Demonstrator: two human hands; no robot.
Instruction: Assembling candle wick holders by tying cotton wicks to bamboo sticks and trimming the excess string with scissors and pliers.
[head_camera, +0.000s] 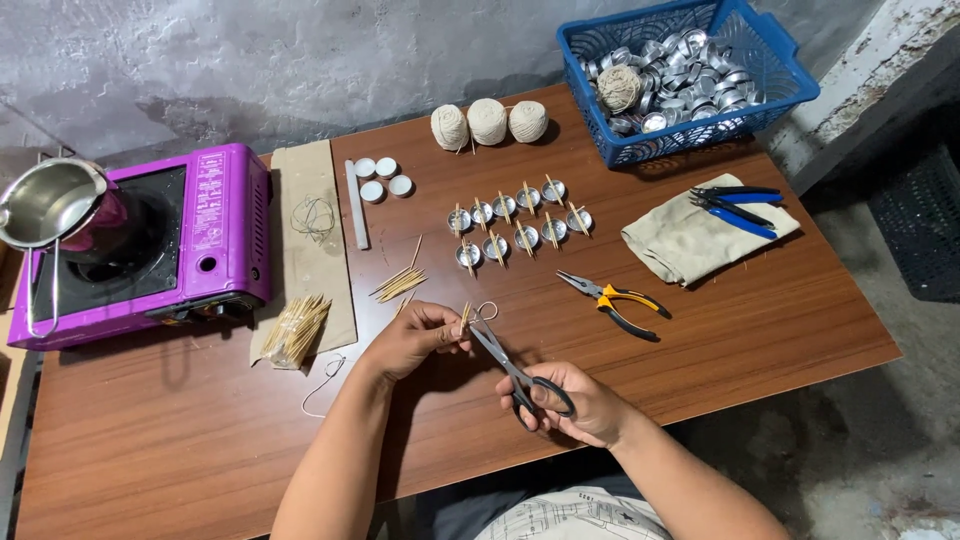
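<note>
My left hand (415, 335) pinches a small wooden stick with a loop of thin string (484, 311) at its tip, just above the brown table (740, 330). My right hand (575, 403) holds black-handled scissors (510, 362), whose blades point up-left toward the stick and string. Beyond the hands stand two rows of small metal cups (520, 222), each with a stick laid across its rim. Loose sticks (400, 283) lie left of the cups.
A purple portable stove (200, 240) with a steel pot (50, 200) sits far left. Bundled sticks (295, 328) rest on a cloth. Three string balls (488, 122), white discs (380, 178), yellow-handled pliers (615, 302), blue-handled pliers (735, 210) on a rag, and a blue basket (775, 60) of metal cups lie around.
</note>
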